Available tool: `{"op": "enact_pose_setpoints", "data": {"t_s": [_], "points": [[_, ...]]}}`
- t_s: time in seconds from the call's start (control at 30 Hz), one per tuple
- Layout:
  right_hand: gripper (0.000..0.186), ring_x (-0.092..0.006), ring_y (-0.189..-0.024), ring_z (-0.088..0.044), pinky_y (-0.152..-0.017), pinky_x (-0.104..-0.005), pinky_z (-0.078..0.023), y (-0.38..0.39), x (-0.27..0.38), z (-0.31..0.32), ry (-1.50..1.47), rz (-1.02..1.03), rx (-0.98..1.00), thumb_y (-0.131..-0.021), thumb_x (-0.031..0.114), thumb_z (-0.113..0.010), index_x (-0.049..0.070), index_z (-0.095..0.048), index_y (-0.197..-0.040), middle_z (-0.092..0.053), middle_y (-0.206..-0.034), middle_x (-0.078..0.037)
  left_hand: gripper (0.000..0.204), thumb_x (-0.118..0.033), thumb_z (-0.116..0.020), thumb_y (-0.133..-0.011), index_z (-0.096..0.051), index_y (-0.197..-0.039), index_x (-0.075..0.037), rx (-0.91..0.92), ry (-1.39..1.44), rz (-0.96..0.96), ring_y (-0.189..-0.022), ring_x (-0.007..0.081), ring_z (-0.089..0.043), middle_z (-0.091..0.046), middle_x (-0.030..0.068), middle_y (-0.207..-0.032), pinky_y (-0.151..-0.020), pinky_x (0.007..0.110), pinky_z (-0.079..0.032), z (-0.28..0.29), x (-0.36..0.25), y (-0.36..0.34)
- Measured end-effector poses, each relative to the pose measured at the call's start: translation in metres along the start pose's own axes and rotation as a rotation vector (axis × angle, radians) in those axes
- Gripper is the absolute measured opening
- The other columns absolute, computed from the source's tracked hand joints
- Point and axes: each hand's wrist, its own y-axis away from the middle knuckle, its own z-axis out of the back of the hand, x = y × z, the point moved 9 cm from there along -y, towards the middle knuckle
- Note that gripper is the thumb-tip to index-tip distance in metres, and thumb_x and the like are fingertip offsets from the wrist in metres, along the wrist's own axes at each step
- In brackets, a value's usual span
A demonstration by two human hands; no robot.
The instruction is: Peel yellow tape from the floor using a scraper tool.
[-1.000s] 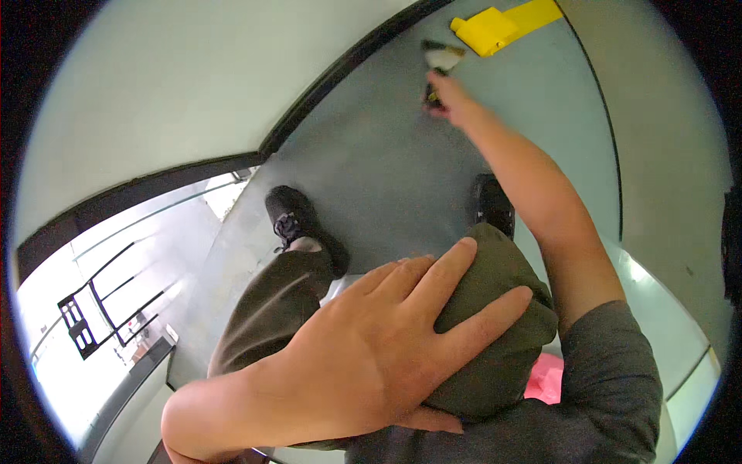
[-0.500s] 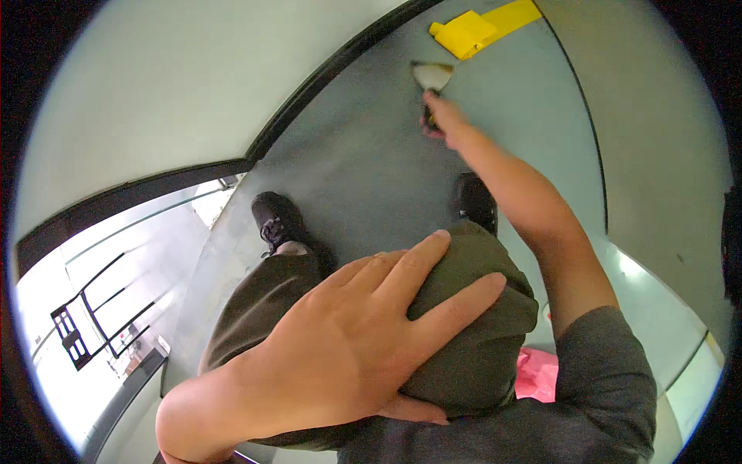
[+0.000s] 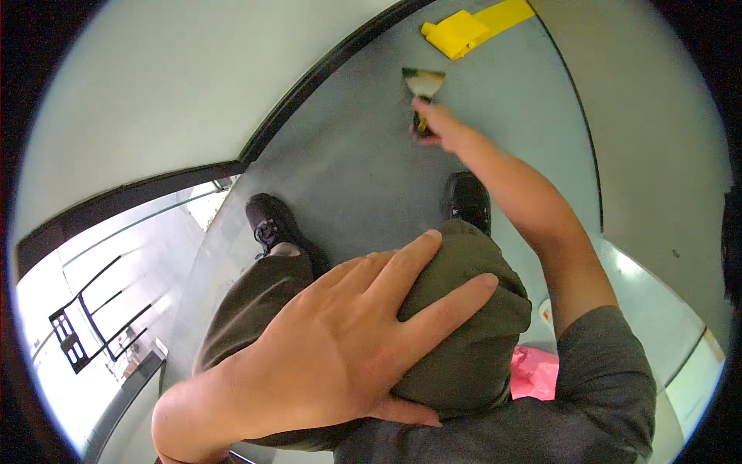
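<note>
My right hand is closed round the dark handle of a putty knife, whose wide pale blade is over the grey floor. A little beyond the blade lies a folded yellow strip with a band running off to the upper right. My left hand lies with fingers spread on my right knee, covered by olive trousers, and holds nothing.
A white wall with black edging curves along the upper left. A grey panel is on the right. Black shoes stand on the floor. A pink crumpled item lies at the lower right. At the left is a bright area with black bars.
My right hand and the putty knife have moved back toward my body, farther from the yellow strip. My left hand stays on the knee. The whole view has shifted slightly.
</note>
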Motion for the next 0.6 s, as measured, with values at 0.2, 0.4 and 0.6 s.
{"op": "enact_pose_setpoints", "data": {"t_s": [0.2,0.4,0.6], "points": [[0.032,-0.0156,-0.062,-0.057,-0.047,-0.0298,-0.044,-0.037,0.047,0.05,0.027,0.076,-0.237,-0.088,0.043,-0.052,0.012,-0.053,-0.094,-0.061,-0.076,-0.003,0.091,-0.054,-0.073,-0.057,-0.041,-0.134,-0.016,-0.011,0.014,-0.009,-0.099,0.0422,-0.055,-0.039,0.0273,-0.128,-0.086,0.043,-0.046,0.001,0.0,-0.003],[0.032,-0.0146,-0.061,-0.06,-0.05,-0.0281,-0.048,0.008,-0.026,-0.019,0.03,0.002,0.044,-0.087,0.042,-0.055,0.01,-0.053,-0.092,-0.063,-0.078,-0.004,0.091,-0.054,-0.072,-0.056,-0.042,-0.133,-0.016,0.011,0.008,-0.024,-0.098,0.042,-0.055,-0.039,0.0269,-0.128,-0.085,0.043,-0.046,0.0,0.001,-0.005],[0.025,-0.0225,-0.058,-0.062,-0.048,-0.0368,-0.054,0.005,-0.009,-0.064,-0.11,0.015,0.256,-0.09,0.029,-0.052,0.005,-0.051,-0.093,-0.062,-0.072,-0.01,0.091,-0.054,-0.072,-0.056,-0.043,-0.133,-0.016,-0.005,0.019,-0.024,-0.098,0.0417,-0.056,-0.04,0.0277,-0.127,-0.084,0.043,-0.047,-0.001,0.005,-0.005]]}}
